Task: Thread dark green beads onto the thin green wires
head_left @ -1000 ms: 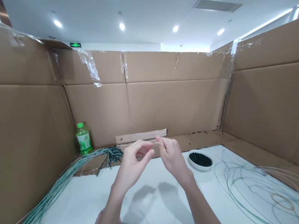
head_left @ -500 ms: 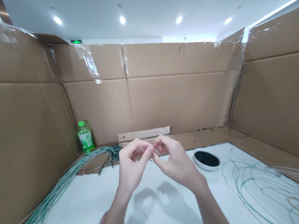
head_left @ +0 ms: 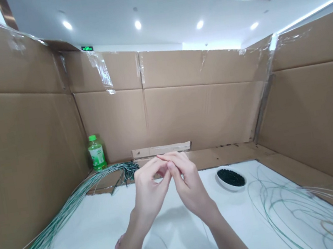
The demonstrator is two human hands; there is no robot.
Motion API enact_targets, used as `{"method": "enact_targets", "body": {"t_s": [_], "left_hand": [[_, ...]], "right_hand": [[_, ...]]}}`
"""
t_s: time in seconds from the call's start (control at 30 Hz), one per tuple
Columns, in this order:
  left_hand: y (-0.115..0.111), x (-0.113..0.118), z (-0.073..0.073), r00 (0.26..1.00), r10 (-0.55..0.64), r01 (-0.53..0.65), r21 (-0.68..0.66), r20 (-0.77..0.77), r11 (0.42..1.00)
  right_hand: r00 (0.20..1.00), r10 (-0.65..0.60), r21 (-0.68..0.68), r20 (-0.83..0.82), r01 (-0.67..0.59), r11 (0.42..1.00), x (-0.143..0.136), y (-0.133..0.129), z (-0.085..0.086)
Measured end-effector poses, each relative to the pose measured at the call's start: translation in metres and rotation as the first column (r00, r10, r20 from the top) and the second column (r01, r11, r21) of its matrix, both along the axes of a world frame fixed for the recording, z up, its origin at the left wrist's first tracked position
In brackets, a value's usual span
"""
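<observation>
My left hand and my right hand meet at the fingertips above the white tabletop. The fingers of both are closed in pinches, and whatever lies between them is hidden. A pink band circles my left wrist. Right of my hands stands a white bowl full of small black pieces. Behind my left hand lie the dark ends of a bundle of green and white strands. Thin strands also lie on the tabletop below my hands.
A green bottle stands in the back left corner. Loose green and white strands curl over the right side. Cardboard walls rise at the left, back and right. A cardboard strip lies along the back.
My right hand has turned and moved a little left, its fingers now overlapping those of my left hand. The thin strand seen between the fingers before no longer shows.
</observation>
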State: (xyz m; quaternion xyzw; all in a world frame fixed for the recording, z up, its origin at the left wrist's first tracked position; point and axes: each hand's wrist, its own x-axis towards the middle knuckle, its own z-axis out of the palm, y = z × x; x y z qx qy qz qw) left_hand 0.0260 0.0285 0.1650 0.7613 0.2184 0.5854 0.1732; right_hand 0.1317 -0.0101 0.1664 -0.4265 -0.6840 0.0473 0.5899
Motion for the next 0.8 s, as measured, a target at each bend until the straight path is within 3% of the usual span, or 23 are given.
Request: {"method": "enact_targets", "body": {"t_s": [0.13,0.23,0.33,0.43,0.5,0.6,0.67,0.73,0.77,0.8], "left_hand": [[-0.001,0.004,0.001,0.995,-0.087,0.090,-0.090,0.038,0.992],[-0.001,0.008,0.000,0.983,-0.181,0.173,-0.179,-0.035,0.969],[0.002,0.009,-0.005,0.970,-0.217,0.186,-0.238,-0.111,0.953],[0.006,0.011,-0.011,0.961,-0.272,0.241,-0.324,-0.051,0.915],[0.009,0.014,-0.014,0.932,-0.358,0.347,-0.433,0.058,0.832],[0.016,0.024,-0.019,0.848,-0.440,0.521,-0.618,0.295,0.589],[0.022,0.027,-0.018,0.815,-0.444,0.569,-0.660,0.373,0.490],[0.026,0.020,-0.013,0.822,-0.458,0.556,-0.651,0.338,0.517],[0.027,0.011,-0.010,0.836,-0.450,0.538,-0.633,0.314,0.557],[0.026,-0.003,-0.008,0.852,-0.429,0.516,-0.609,0.299,0.602]], "right_hand": [[0.971,0.043,0.157,-0.233,-0.006,0.988,-0.005,0.009,-0.005],[0.903,0.149,0.139,-0.404,-0.100,0.985,-0.007,0.012,-0.005],[0.898,0.161,0.065,-0.409,-0.147,0.987,-0.005,0.014,-0.004],[0.939,0.115,0.041,-0.324,-0.107,0.993,-0.002,0.016,-0.003],[0.953,0.104,0.014,-0.284,-0.104,0.994,0.000,0.020,-0.004],[0.964,0.148,-0.065,-0.221,-0.166,0.984,0.012,0.025,-0.005],[0.970,0.211,-0.122,-0.124,-0.226,0.966,0.031,0.025,-0.006],[0.973,0.231,-0.212,-0.011,-0.228,0.950,0.066,0.020,-0.006],[0.990,0.138,-0.303,0.026,-0.124,0.945,0.089,0.017,-0.006],[0.991,-0.032,-0.403,0.131,0.083,0.911,0.114,0.014,-0.008]]}}
